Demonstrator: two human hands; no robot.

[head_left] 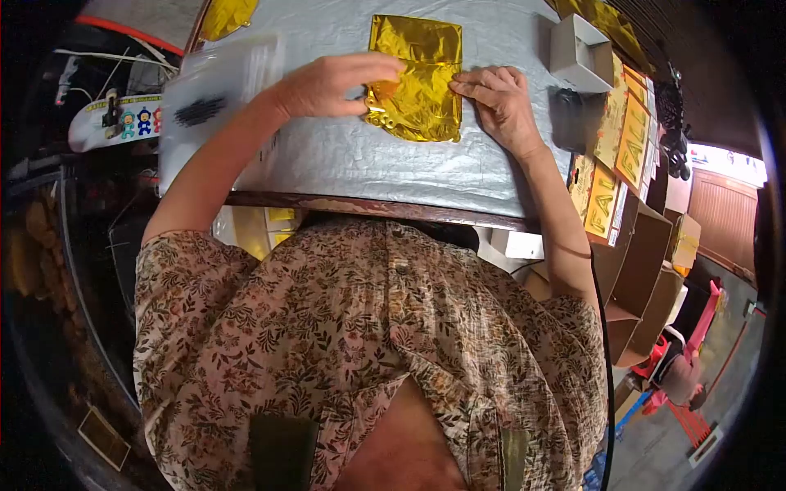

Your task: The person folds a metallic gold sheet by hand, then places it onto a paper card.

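Observation:
A shiny gold foil sheet (pixel 422 90) lies on the silver-covered table, partly folded, with a scalloped lower left edge. My left hand (pixel 340 84) reaches over its left side, thumb and fingers apart around that edge; whether they touch the foil is hard to tell. At the foil's right edge is my right hand (pixel 501 102), its fingertips closed together on the foil's border.
Clear plastic bags (pixel 221 106) with a dark patch lie at the left. An open white box (pixel 580 54) and a dark round object (pixel 566 109) stand at the right, beside yellow "FALL" packages (pixel 630 151). More gold foil (pixel 228 16) is at the far left.

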